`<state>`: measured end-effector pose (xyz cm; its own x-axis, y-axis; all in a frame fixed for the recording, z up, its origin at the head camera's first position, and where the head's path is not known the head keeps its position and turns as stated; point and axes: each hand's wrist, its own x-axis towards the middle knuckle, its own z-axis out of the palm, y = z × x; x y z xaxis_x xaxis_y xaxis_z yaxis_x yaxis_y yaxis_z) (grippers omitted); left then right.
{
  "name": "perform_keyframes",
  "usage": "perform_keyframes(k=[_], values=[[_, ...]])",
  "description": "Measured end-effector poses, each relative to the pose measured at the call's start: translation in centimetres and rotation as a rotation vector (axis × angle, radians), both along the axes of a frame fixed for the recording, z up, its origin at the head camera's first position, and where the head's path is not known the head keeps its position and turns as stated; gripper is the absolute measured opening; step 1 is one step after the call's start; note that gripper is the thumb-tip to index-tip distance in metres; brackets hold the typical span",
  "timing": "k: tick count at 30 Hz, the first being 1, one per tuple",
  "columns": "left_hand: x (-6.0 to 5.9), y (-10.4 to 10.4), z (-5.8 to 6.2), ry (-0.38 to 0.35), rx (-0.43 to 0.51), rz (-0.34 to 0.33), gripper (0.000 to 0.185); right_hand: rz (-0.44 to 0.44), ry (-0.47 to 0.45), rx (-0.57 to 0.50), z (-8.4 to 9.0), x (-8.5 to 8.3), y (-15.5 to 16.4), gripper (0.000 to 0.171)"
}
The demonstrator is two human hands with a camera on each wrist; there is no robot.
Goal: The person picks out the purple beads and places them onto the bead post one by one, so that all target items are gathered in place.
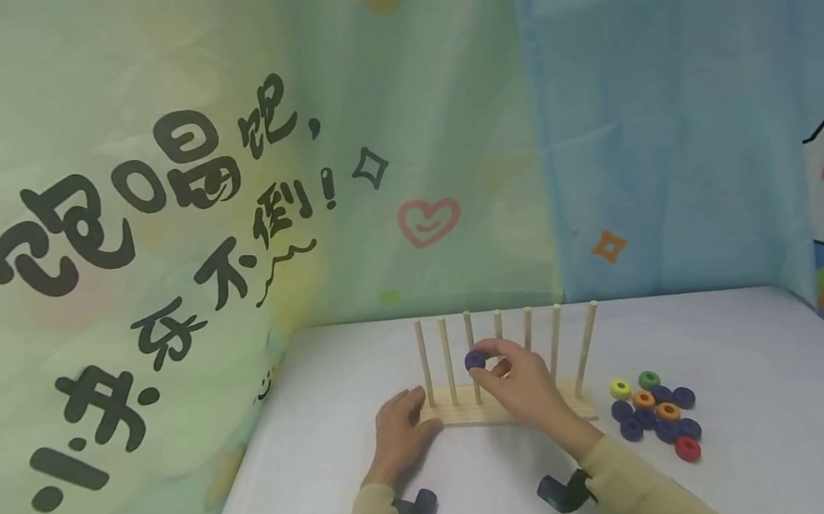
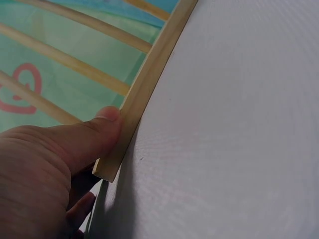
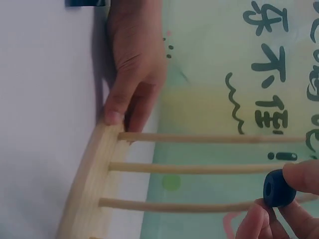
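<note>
A wooden peg stand with a flat base (image 1: 474, 415) and several upright pegs (image 1: 425, 364) stands on the table. My left hand (image 1: 400, 430) grips the base's left end, thumb on the front edge, as the left wrist view shows along the wooden base (image 2: 144, 82). Between thumb and fingertips, my right hand (image 1: 525, 383) pinches a dark blue bead (image 1: 475, 359) with a hole through it. That bead overlaps the third peg from the left, below its top. In the right wrist view the hole of the blue bead (image 3: 279, 188) faces toward the base.
Loose beads lie right of the stand: several dark blue beads (image 1: 631, 429), a yellow bead (image 1: 613, 392), a green bead (image 1: 649, 386), two orange beads (image 1: 637, 402) and a red bead (image 1: 688, 456). A printed curtain (image 1: 428, 121) hangs behind the white table (image 1: 314, 468).
</note>
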<state>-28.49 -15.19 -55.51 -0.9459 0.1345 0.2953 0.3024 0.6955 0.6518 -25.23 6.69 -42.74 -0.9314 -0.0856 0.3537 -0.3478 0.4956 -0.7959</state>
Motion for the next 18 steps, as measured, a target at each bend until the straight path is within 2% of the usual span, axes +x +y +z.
perform_keyframes(k=[7, 12, 18], values=[[0.1, 0.1, -0.3, 0.01, -0.006, -0.012, 0.058, 0.023, 0.02, -0.003, 1.0, -0.2, -0.9, 0.032], [0.1, 0.2, -0.1, -0.012, -0.006, 0.002, 0.059, 0.062, 0.049, -0.026, 1.8, -0.4, -1.3, 0.03], [0.1, 0.2, 0.2, -0.046, -0.017, 0.022, 0.059, 0.058, 0.074, -0.031, 2.8, -0.7, -1.8, 0.03]])
